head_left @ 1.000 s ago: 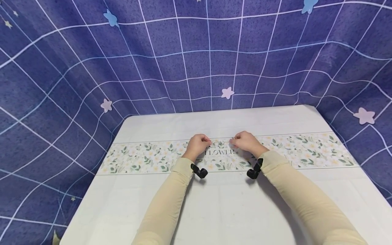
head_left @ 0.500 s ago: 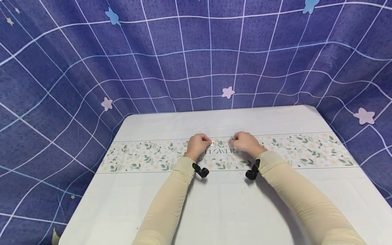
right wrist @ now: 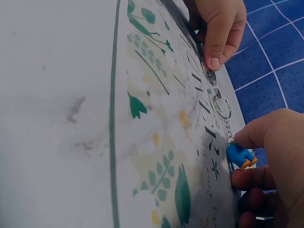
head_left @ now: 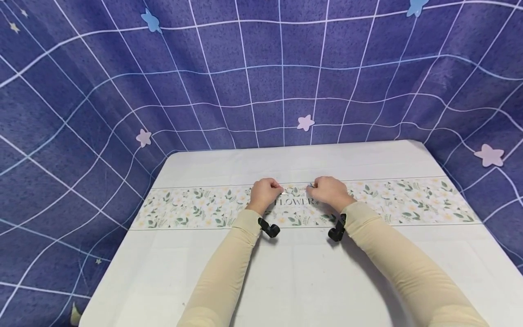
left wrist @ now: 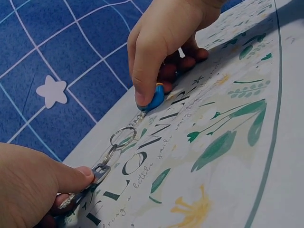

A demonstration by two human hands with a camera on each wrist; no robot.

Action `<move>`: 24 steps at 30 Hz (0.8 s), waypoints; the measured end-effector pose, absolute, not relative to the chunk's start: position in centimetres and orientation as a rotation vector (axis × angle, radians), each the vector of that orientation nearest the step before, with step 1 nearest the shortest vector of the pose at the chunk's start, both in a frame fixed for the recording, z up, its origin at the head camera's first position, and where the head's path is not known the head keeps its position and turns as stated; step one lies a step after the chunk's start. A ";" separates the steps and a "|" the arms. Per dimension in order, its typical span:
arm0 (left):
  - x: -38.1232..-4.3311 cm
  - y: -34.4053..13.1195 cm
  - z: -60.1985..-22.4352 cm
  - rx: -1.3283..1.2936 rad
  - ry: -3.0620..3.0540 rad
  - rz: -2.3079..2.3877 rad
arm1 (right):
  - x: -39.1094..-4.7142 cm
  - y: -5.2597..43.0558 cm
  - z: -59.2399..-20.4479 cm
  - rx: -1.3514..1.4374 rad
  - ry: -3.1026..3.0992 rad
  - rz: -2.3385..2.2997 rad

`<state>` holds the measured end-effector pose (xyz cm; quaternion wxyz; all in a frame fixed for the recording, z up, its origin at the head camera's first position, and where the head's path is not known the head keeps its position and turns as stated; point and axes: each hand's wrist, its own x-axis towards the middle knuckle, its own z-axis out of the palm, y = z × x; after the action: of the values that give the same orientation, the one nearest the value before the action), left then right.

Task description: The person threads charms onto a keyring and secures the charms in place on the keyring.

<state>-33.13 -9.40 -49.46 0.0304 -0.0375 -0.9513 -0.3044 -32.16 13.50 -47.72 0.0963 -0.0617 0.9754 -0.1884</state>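
In the head view my left hand (head_left: 262,194) and right hand (head_left: 329,190) face each other over a flowered runner (head_left: 192,209), with a keychain between them. In the left wrist view, my left thumb and fingers pinch the keychain's metal clasp (left wrist: 101,173). My right hand pinches a small blue figure (left wrist: 155,100) at the other end; orange parts of it show in the right wrist view. A metal split ring (right wrist: 230,111) and a short chain (right wrist: 227,125) join the two. The ring hangs close over the printed lettering; whether it touches is unclear. My palms hide parts of both ends.
The runner, printed with leaves, flowers and the word FLOWER, crosses a white tabletop (head_left: 294,277). A blue curtain (head_left: 261,81) with a white grid and stars hangs behind and beside the table. Dark wrist mounts (head_left: 269,228) sit at both cuffs.
The hands stay almost in place over the runner. A pale metal part shows at the left fingertips, and a bit of blue now shows at the right ones. The head view has shifted slightly.
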 end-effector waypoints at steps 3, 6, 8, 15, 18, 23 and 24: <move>-33.1 -9.5 -49.6 -0.126 -2.933 -0.919 | -32.1 13.5 -47.7 -0.190 2.886 -0.507; -33.1 -9.7 -49.7 -0.137 -2.932 -0.900 | -32.1 13.4 -47.8 -0.204 2.886 -0.479; -33.0 -9.8 -49.7 -0.142 -2.932 -0.899 | -32.1 13.4 -47.8 -0.209 2.891 -0.469; -32.7 -10.0 -49.5 -0.157 -2.917 -0.936 | -32.2 13.4 -48.1 -0.201 2.881 -0.437; -32.7 -10.0 -49.4 -0.157 -2.922 -0.958 | -32.2 13.4 -48.0 -0.191 2.867 -0.448; -32.8 -10.2 -49.3 -0.152 -2.937 -1.020 | -32.0 13.9 -47.6 -0.170 2.845 -0.503; -32.8 -10.3 -49.2 -0.155 -2.940 -1.025 | -31.9 14.1 -47.5 -0.169 2.843 -0.513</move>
<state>-32.78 -10.27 -49.17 0.0120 -0.0498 -0.9430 -0.3288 -31.94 14.10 -47.47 0.1238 -0.0579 0.9749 -0.1759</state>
